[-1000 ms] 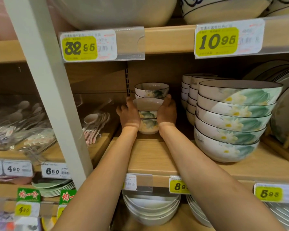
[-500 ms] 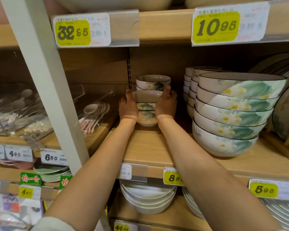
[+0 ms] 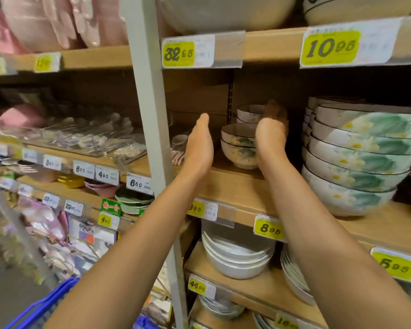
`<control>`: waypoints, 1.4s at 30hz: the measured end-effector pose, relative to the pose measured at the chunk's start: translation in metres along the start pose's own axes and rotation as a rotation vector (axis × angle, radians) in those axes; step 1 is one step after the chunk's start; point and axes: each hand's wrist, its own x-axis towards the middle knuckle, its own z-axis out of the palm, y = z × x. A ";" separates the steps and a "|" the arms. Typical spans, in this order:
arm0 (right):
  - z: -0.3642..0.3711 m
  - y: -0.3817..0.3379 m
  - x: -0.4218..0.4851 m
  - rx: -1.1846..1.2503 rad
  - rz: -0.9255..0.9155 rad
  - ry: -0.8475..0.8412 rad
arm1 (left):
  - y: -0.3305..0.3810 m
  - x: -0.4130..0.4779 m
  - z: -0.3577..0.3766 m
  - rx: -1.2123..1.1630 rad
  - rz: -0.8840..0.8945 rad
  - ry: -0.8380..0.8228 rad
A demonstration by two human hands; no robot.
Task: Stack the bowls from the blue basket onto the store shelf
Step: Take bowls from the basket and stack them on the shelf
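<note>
A short stack of small floral bowls (image 3: 239, 148) stands on the wooden shelf (image 3: 235, 188), with another small bowl stack (image 3: 249, 113) behind it. My left hand (image 3: 198, 144) hovers flat and open a little to the left of the stack, touching nothing. My right hand (image 3: 271, 131) rests against the stack's right side, fingers reaching toward the rear bowls; whether it grips is unclear. The blue basket (image 3: 43, 305) shows at the bottom left, by my left arm.
A tall stack of large floral bowls (image 3: 361, 160) fills the shelf just right of my right hand. A grey upright post (image 3: 150, 115) stands left of my left hand. Spoons in packets (image 3: 86, 136) lie on the left shelf. White bowls (image 3: 237, 260) sit below.
My left hand has let go of the small bowl stack and pulled back to the left. The stack stays on the shelf. The view has swung left, bringing the blue basket in.
</note>
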 end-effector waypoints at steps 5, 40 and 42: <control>-0.029 -0.011 -0.063 0.181 0.081 -0.070 | 0.011 -0.054 -0.039 -0.114 0.045 -0.161; -0.009 0.256 -0.466 -0.157 1.033 -0.653 | -0.208 -0.215 -0.417 0.500 -0.525 0.099; 0.006 0.275 -0.473 -0.173 1.089 -0.650 | -0.218 -0.202 -0.431 0.515 -0.539 0.081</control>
